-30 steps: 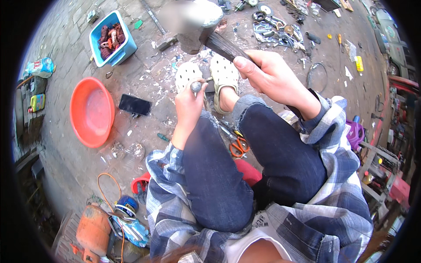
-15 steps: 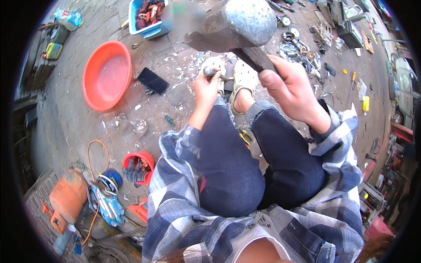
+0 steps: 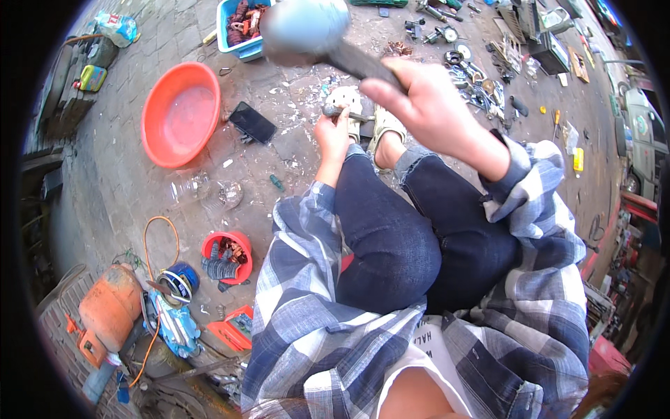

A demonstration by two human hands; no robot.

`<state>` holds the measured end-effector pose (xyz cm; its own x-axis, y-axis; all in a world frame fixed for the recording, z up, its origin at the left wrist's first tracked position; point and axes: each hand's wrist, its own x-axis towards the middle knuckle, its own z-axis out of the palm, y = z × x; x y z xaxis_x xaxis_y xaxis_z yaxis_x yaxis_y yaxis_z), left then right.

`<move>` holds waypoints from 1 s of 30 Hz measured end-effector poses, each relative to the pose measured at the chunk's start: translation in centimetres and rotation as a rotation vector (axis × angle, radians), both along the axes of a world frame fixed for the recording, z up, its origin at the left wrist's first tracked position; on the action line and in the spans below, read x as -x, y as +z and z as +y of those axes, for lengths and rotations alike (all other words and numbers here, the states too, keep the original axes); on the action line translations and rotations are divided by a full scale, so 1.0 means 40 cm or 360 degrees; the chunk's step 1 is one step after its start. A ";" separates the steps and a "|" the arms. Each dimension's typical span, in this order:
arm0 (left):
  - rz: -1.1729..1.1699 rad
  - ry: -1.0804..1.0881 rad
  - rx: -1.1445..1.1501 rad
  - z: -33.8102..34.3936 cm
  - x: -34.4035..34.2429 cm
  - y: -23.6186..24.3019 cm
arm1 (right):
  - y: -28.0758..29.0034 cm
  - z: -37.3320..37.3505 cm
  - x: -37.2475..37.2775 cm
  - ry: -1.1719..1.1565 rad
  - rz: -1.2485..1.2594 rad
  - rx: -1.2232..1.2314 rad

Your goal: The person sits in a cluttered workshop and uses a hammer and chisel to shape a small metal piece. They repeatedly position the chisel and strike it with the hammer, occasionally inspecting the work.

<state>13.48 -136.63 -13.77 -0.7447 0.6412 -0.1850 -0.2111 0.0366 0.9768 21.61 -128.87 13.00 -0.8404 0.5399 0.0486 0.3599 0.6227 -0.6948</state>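
Observation:
My right hand [image 3: 440, 105] is wrapped round the dark handle of a hammer [image 3: 307, 28], its big rounded steel head raised close to the camera and slightly blurred. Lower down, between my feet, my left hand [image 3: 331, 134] is closed on a short metal rod [image 3: 359, 116] with a blunt, rounded end. The rod lies roughly level in front of my cream clogs [image 3: 389, 129]. Whatever the rod's far end touches is too small to make out. The hammer head is apart from the rod.
A red basin [image 3: 181, 115] and a black phone [image 3: 252, 123] are on the ground to the left. Beyond them stands a blue crate [image 3: 241, 47] of copper-coloured coils. A small red bucket [image 3: 241, 258] is near my left side. Metal parts [image 3: 481, 87] lie at the right.
My right hand has swung the hammer left and upward in the picture. My left hand still grips the rod. The whole view has shifted slightly.

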 end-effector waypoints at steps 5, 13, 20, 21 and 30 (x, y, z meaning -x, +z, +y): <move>-0.0185 0.0073 0.0013 0.034 -0.026 -0.047 | -0.248 0.048 -0.083 0.0073 -0.0933 -0.0414; 0.0234 0.0072 0.0105 -0.023 0.000 -0.035 | -0.105 -0.018 -0.023 -0.0044 -0.0441 0.0023; 0.0118 0.0084 0.0056 0.005 -0.010 -0.039 | -0.206 0.005 -0.002 0.0116 -0.0791 -0.0347; 0.0022 0.0158 0.0170 0.032 -0.020 -0.037 | -0.261 0.029 -0.019 0.0017 -0.0751 -0.0147; 0.0087 0.0210 0.0041 0.000 -0.010 -0.087 | -0.014 -0.066 0.084 0.0057 -0.0033 0.0036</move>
